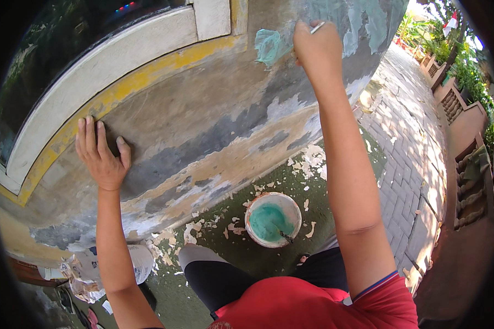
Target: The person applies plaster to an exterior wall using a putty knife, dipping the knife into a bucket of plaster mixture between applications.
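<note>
My left hand [103, 156] lies with fingers spread against the worn wall [203, 115], its fingertips at the yellow strip [142, 74] below the window frame. Higher up and to the right, my right hand [319, 52] is closed around a thin, pale-handled tool [317, 27]. The tool's working end is hidden by the hand, so its kind does not show. Beside that hand, a wet turquoise patch [269, 46] marks the wall, and more turquoise smears [362, 24] lie to its right. A white bucket [297, 219] of turquoise paste stands on the ground below, a dark stick-like handle [286, 237] leaning in it.
Peeled paint flakes [313, 160] litter the green ground along the wall's foot. At lower left lie a crumpled bag [82, 274], a white container [141, 262] and footwear [66, 300]. A paved path [403, 148] runs along the right, past a low balustrade [469, 186].
</note>
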Demonstrator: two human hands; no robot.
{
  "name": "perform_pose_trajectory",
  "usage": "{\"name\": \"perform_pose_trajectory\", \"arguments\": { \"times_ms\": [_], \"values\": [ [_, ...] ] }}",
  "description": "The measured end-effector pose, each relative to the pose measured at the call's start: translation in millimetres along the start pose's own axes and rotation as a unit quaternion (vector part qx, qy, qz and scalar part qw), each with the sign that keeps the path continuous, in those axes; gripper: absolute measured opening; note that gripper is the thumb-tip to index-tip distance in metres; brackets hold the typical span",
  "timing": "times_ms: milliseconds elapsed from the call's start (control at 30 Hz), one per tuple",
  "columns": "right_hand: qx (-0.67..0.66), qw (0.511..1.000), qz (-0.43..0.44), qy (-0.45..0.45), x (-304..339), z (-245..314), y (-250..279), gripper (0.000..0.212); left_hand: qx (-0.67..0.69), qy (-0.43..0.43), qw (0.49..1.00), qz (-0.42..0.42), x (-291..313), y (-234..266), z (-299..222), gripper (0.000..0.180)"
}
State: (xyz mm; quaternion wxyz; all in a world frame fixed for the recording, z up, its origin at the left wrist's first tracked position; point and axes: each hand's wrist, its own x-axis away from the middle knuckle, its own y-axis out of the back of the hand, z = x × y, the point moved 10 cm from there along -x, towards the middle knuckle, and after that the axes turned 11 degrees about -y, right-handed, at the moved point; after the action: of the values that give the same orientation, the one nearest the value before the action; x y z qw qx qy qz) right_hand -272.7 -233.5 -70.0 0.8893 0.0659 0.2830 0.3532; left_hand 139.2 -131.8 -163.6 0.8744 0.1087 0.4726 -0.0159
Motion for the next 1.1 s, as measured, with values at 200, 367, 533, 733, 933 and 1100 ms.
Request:
{"name": "perform_pose_trajectory", "arguments": {
  "times_ms": [200,367,533,733,933,1100],
  "values": [
    [-0.041,0.999,0.02,0.025,16,15,-35,0.048,-0.007,-0.001,1.0,-0.01,-2,2,1,0.056],
    [-0.073,0.995,0.059,0.036,15,31,-3,0.039,-0.013,-0.004,1.0,-0.001,0,7,2,0.055],
    [-0.109,0.991,0.061,-0.043,25,-9,-29,0.037,-0.008,-0.006,1.0,-0.003,-2,1,-1,0.053],
    [-0.088,0.994,0.065,-0.018,14,27,-16,0.032,-0.009,-0.006,1.0,-0.007,-5,4,0,0.053],
    [-0.053,0.968,0.244,-0.023,49,-53,21,0.037,-0.028,-0.021,0.999,-0.014,6,-1,-2,0.05],
    [0.158,0.851,0.482,-0.137,201,-217,-12,0.044,-0.056,-0.061,0.996,-0.017,16,-2,10,0.047]
  ]
}}
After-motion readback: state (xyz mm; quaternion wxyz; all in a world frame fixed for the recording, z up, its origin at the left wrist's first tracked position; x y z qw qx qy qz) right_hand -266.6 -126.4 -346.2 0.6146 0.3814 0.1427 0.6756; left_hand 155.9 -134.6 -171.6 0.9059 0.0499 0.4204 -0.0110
